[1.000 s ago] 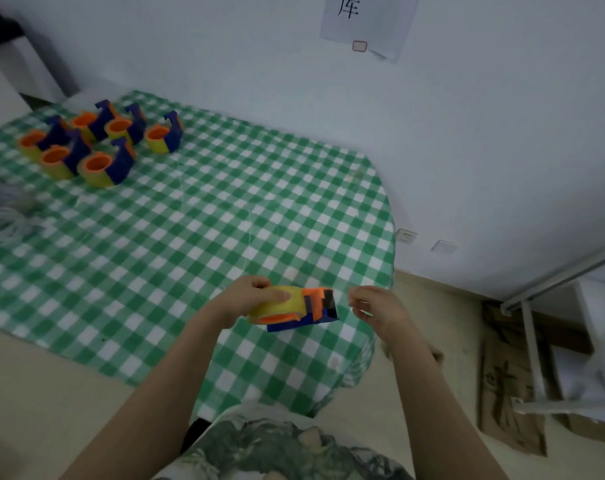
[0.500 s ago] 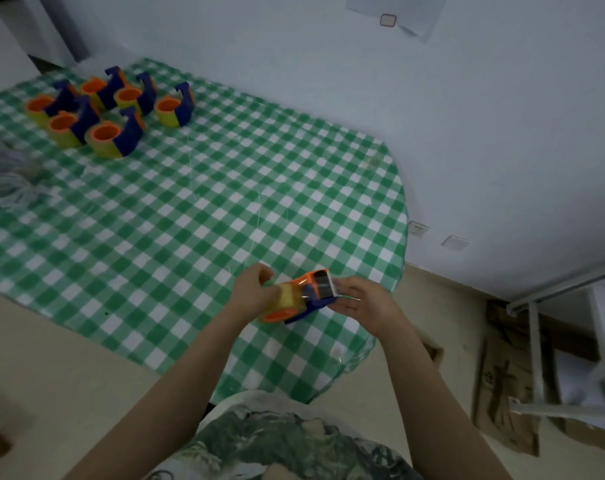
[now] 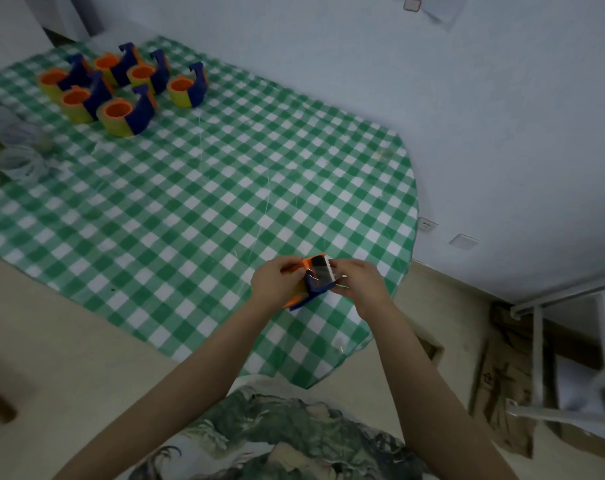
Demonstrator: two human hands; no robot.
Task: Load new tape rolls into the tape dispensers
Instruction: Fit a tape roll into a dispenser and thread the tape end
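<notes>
- Six loaded dispensers stand clustered at the far left of the checked cloth.
- Left hand has its fingers curled round the roll side of one dispenser, held above the cloth's near edge.
- Right hand pinches that dispenser's blade end with bent fingers.
- Cardboard lies on the floor at right.

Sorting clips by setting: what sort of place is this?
Likely a plain back room with a makeshift work table: green checked tablecloth, a cluster of tape dispensers, flattened cardboard on the floor.
</notes>
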